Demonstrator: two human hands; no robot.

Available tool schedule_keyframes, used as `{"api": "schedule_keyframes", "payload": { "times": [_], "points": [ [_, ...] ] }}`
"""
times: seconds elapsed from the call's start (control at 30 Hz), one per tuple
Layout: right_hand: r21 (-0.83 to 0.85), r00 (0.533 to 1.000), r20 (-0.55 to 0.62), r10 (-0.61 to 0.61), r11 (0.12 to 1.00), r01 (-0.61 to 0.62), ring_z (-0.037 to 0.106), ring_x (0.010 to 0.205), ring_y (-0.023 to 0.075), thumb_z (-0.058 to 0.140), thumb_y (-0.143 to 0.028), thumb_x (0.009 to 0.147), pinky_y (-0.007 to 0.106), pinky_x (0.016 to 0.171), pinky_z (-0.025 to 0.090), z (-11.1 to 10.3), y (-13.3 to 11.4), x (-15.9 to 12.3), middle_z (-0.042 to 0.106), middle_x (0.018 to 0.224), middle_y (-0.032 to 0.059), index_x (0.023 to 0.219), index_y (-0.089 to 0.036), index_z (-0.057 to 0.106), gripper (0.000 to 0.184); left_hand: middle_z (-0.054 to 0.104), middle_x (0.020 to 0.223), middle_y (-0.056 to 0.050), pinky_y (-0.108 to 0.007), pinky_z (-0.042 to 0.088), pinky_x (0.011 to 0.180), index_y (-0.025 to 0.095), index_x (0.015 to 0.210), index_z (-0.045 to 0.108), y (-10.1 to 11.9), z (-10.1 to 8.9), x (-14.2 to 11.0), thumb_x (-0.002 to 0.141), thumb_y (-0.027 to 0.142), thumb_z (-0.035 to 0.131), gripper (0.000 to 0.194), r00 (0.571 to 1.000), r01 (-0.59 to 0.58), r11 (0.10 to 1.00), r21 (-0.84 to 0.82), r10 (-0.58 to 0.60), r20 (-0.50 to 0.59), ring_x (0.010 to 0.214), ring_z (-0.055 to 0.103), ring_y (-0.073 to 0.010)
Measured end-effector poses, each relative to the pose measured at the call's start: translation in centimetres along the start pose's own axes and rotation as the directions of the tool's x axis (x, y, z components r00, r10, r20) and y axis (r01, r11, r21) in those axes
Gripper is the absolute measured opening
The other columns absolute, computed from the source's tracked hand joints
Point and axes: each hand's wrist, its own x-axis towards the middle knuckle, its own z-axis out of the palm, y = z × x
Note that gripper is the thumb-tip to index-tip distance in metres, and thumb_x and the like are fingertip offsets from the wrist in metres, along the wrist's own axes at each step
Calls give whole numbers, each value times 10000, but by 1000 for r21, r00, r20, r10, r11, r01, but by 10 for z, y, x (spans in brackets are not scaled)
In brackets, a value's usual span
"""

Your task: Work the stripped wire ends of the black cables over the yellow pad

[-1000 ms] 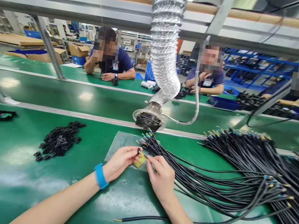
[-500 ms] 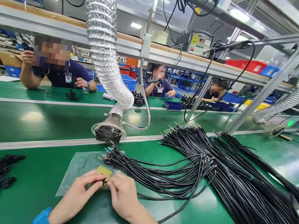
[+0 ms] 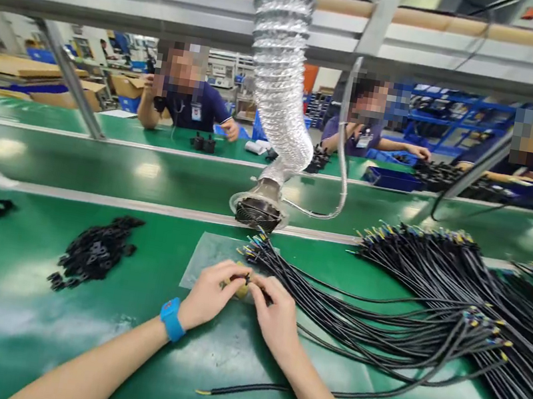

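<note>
My left hand is closed, its thumb and fingers pinching a small black part. Facing it, my right hand is closed too, fingertips against the part's right side; something dark shows beneath its fingers, too hidden to name. Directly under the fingertips lies a yellow pad, mostly covered, on a clear plastic sheet. Just right of my hands is a bundle of black cables with coloured wire ends. One cable passes under my right forearm, its yellow end on the green table.
A pile of small black parts lies left. Many more black cables cover the right side. A silver duct hangs ahead, ending in a grilled hood low over the bench. Several co-workers sit across, near a blue tray.
The view has swung left and down, so the black pile and forearms show more fully. Both hands stay together around the small black part over the yellow pad.
</note>
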Motion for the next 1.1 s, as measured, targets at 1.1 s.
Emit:
{"api": "schedule_keyframes", "payload": {
  "times": [1.1],
  "points": [
    [-58, 993, 115, 20, 998, -14, 470, 578, 115, 435, -231, 924, 221, 553, 340, -3, -2, 0, 544, 600, -9, 624, -169, 549, 327, 690, 992, -56, -363, 524, 923, 250, 1390, 483, -4, 0, -12, 918, 322, 504, 478, 995, -59, 995, 76, 52, 89, 935, 655, -191]
  ]
}}
